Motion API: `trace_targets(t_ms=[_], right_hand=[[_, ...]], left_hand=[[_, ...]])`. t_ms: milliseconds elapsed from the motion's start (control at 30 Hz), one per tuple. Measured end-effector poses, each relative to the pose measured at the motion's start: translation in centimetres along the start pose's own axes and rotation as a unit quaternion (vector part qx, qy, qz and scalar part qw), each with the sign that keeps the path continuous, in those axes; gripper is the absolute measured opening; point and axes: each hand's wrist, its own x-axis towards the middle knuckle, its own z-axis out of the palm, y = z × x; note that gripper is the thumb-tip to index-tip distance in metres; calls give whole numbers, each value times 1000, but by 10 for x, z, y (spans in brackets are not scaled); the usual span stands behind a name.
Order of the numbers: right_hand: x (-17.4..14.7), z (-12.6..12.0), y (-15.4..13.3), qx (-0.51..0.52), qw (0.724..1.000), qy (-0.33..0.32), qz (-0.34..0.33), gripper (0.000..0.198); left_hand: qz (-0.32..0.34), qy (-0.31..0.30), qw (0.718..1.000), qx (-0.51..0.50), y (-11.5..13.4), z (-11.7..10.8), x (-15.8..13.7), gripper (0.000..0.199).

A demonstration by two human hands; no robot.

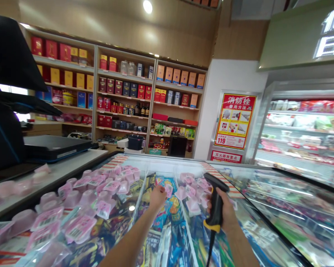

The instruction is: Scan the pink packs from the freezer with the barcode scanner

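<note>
My left hand (157,198) is closed on a small pink cup (169,190) with a printed label, held over the middle of the glass-topped freezer (164,164). A black and yellow barcode scanner (217,205) is gripped upright in my right hand (228,212), its cable hanging down. Its head is above a small group of pink cups (193,205) on the right part of the glass. Many more pink cups (87,198), several with barcode labels turned up, lie spread to the left of my left hand. Bright snack packets show beneath the glass.
A black checkout terminal (5,141) and a flat black device (54,144) stand on the counter at left, with more pink cups (23,187) along its edge. Another glass-topped freezer (289,200) is at right. Shelves of boxes (122,89) line the back wall.
</note>
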Motion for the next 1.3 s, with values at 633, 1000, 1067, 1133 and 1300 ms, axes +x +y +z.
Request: trace_targets(t_ms=[633,1000,1067,1133,1300], right_hand=[[-13,23,19,-38,996,-39,73,26],[-29,46,49,-61,975,-167,131,35],[-33,51,56,-88,965,-202,140,39],[-37,55,63,-116,954,-237,143,40],[-41,58,70,-144,936,-288,143,33]], left_hand=[[-7,37,956,291,-63,-162,-38,25],[6,-21,973,229,-81,-156,-34,22],[3,-25,982,187,-78,-148,-27,23],[-2,-33,989,146,-74,-140,-19,24],[-8,-37,996,81,-61,-127,-6,26]])
